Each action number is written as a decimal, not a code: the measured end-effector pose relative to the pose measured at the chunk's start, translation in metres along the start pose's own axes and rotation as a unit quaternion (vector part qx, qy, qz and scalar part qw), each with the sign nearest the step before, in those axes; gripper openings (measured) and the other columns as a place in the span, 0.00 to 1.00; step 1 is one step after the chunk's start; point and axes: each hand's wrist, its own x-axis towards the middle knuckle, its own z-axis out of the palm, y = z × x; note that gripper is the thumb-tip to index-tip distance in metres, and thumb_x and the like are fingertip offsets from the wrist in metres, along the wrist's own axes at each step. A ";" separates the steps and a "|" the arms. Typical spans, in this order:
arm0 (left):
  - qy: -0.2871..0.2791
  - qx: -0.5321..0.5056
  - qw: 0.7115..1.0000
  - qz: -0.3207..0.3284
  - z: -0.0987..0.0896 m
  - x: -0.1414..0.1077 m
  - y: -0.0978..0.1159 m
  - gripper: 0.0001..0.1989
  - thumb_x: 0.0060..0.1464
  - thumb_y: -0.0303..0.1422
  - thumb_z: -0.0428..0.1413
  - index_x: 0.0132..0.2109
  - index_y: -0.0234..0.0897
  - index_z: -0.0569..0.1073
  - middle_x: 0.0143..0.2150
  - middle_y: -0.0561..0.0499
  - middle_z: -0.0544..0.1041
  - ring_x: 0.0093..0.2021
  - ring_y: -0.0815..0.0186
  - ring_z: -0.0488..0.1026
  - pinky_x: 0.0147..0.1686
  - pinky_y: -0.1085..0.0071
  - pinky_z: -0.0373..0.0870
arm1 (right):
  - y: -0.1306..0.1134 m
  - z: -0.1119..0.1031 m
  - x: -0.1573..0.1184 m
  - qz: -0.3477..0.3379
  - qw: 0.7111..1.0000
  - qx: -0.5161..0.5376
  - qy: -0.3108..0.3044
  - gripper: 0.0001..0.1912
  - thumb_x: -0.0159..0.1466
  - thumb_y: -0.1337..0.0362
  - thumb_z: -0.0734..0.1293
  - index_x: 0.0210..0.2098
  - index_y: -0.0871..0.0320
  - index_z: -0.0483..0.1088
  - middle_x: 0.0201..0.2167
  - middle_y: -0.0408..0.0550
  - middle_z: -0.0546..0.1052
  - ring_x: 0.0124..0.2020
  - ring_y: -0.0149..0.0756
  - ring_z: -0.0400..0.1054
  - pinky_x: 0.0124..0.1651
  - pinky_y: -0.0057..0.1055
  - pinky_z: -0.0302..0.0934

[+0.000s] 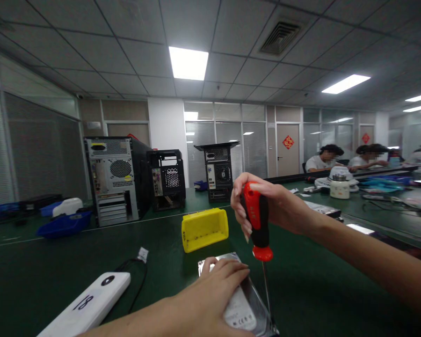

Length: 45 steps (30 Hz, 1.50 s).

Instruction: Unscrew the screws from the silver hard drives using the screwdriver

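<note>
A silver hard drive (240, 309) with a white label lies on the green table near the bottom centre. My left hand (214, 297) is laid over its left side, fingers bent across the top and gripping it. In my right hand (256, 201) is a red and black screwdriver (256, 220), held upright by the handle. Its shaft points down, with the tip at the drive's near right corner; whether it sits in a screw is too small to tell. Just beyond the drive, a yellow bin (205, 229) rests on its side, its opening facing me.
A white power bank (87, 306) with a black cable lies at the left front. Computer cases (117, 182) stand behind, with a blue tray (65, 224) at left. Another drive (323, 209) and a jar (339, 188) are at right; people sit beyond.
</note>
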 end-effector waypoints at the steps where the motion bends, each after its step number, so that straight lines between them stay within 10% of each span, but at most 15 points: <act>1: -0.003 0.006 1.000 -0.001 -0.001 0.000 0.000 0.41 0.46 0.51 0.58 0.63 0.36 0.58 0.64 0.39 0.58 0.61 0.45 0.54 0.60 0.46 0.45 | -0.001 0.000 0.000 0.004 1.000 0.001 -0.006 0.10 0.64 0.57 0.59 0.38 0.59 0.60 0.29 0.43 0.66 0.26 0.29 0.66 0.30 0.31 0.65; 11: -0.011 0.032 0.999 0.003 -0.001 0.001 -0.003 0.43 0.45 0.54 0.56 0.64 0.40 0.56 0.65 0.39 0.54 0.63 0.42 0.50 0.58 0.42 0.45 | 0.010 -0.003 -0.001 -0.072 0.995 -0.056 0.043 0.08 0.61 0.69 0.66 0.33 0.59 0.59 0.29 0.40 0.68 0.24 0.25 0.67 0.30 0.27 0.66; 45: -0.009 0.031 0.999 0.003 0.000 0.002 -0.004 0.44 0.45 0.53 0.57 0.65 0.42 0.54 0.65 0.42 0.56 0.60 0.42 0.54 0.57 0.43 0.50 | -0.013 -0.008 -0.011 0.011 0.998 -0.047 -0.040 0.05 0.68 0.65 0.58 0.43 0.59 0.59 0.36 0.46 0.68 0.36 0.32 0.68 0.41 0.37 0.66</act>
